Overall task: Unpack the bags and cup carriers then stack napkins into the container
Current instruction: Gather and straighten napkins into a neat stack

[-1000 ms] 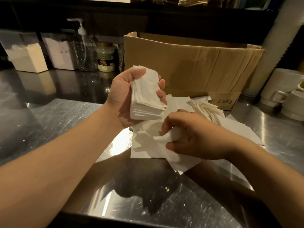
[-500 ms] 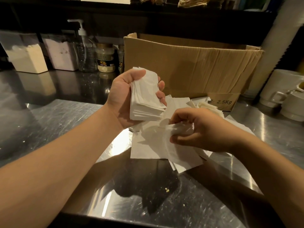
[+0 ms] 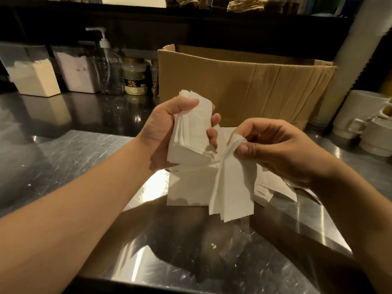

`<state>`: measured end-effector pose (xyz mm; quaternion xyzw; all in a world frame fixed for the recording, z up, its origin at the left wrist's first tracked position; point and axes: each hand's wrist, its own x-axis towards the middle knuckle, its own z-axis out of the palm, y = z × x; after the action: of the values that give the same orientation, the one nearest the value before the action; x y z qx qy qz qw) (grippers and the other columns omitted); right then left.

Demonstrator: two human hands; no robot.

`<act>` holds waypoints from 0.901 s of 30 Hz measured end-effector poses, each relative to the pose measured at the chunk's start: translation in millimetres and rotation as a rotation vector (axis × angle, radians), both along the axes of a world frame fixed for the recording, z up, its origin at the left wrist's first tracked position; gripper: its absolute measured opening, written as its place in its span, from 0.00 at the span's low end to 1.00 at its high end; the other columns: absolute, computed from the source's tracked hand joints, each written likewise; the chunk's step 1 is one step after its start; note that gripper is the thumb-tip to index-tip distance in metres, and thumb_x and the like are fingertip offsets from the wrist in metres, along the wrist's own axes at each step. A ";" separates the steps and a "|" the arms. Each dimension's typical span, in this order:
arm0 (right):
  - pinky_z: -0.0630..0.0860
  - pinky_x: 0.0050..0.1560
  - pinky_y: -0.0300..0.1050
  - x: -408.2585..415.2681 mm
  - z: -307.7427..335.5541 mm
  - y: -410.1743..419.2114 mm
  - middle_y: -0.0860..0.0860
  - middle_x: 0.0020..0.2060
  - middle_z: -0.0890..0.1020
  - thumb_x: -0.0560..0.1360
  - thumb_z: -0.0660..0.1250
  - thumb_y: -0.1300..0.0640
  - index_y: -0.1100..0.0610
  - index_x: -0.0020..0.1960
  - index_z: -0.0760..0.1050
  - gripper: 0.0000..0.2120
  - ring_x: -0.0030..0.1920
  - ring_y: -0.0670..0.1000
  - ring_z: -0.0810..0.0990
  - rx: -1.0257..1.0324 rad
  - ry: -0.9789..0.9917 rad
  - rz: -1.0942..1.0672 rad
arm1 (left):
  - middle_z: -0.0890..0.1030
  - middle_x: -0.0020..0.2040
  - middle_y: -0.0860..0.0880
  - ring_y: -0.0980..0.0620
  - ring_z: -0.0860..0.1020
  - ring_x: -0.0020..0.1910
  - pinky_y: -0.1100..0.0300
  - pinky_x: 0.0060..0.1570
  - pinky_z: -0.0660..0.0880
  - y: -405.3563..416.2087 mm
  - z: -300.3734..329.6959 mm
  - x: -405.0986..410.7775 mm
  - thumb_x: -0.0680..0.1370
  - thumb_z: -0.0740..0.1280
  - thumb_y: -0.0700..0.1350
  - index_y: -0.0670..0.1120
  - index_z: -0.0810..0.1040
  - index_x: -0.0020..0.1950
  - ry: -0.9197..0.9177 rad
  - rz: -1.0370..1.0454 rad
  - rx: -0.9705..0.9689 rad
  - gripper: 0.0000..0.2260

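Note:
My left hand (image 3: 163, 128) grips a thick stack of white napkins (image 3: 191, 134) upright above the steel counter, thumb on top and fingers curled round its far side. Just right of it, my right hand (image 3: 282, 151) pinches a small bunch of napkins (image 3: 231, 187) by their top edge, and they hang down fanned out. More loose napkins (image 3: 188, 187) lie flat on the counter under both hands, some hidden by my right wrist.
An open cardboard box (image 3: 244, 85) stands right behind the hands. At the back left are two clear containers (image 3: 31, 77) of powder, a pump bottle (image 3: 108, 66) and a jar (image 3: 134, 79). White mugs (image 3: 364, 124) crowd the right. The steel counter (image 3: 74, 155) has crumbs near the front.
My right hand has lifted a bunch of napkins off the counter pile and raised it up beside the stack. My left hand has kept hold of its stack, tilting it slightly.

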<state>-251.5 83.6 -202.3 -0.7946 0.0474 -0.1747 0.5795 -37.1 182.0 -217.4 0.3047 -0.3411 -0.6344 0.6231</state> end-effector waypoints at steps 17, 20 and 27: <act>0.80 0.43 0.37 14.7 -6.6 17.9 0.45 0.43 0.86 0.68 0.72 0.55 0.54 0.49 0.80 0.10 0.47 0.47 0.85 0.019 -0.275 -0.396 | 0.80 0.61 0.39 0.31 0.76 0.67 0.32 0.71 0.67 -2.1 -17.5 -8.2 0.72 0.70 0.53 0.45 0.79 0.68 -0.322 0.034 0.108 0.26; 0.81 0.45 0.38 16.5 -9.3 19.3 0.46 0.45 0.86 0.68 0.72 0.53 0.53 0.49 0.80 0.11 0.49 0.48 0.85 -0.010 -0.250 -0.419 | 0.78 0.63 0.38 0.29 0.73 0.69 0.31 0.71 0.66 -3.1 -16.8 -10.7 0.72 0.74 0.59 0.46 0.77 0.71 -0.277 -0.050 0.071 0.30; 0.83 0.47 0.41 19.1 -13.5 20.9 0.46 0.47 0.85 0.68 0.72 0.50 0.49 0.51 0.80 0.11 0.51 0.48 0.84 -0.059 -0.253 -0.474 | 0.84 0.52 0.42 0.39 0.84 0.53 0.42 0.53 0.82 0.1 -16.3 -13.1 0.65 0.79 0.55 0.50 0.86 0.58 -0.216 -0.129 0.030 0.23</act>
<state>-232.3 104.5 -215.8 -0.7497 0.1540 -0.4047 0.5004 -50.2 182.1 -233.7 0.3578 -0.4157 -0.6418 0.5360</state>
